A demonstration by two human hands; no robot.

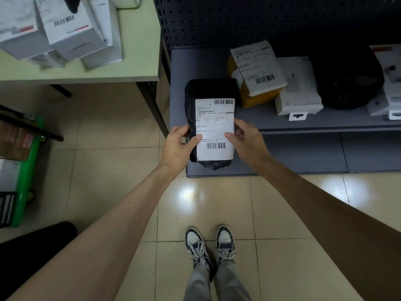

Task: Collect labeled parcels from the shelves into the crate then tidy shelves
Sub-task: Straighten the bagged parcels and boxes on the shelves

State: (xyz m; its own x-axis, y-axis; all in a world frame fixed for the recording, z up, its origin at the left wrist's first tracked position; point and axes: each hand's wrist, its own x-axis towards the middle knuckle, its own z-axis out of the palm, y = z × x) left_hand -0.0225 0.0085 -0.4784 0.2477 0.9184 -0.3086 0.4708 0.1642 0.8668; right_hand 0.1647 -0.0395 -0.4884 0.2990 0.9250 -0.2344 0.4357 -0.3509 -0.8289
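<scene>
The white label (214,129) on the black parcel (209,90) carries a barcode at its top right and another near its bottom edge; at its right edge the large characters 业务类型 can be read, while the smaller printed lines and a long number are too fine to make out. The yellow parcel (258,98) on the shelf (325,122) has a label (256,66) with a barcode, its text illegible. A white box (71,27) on the table (134,68) shows a barcode.
</scene>
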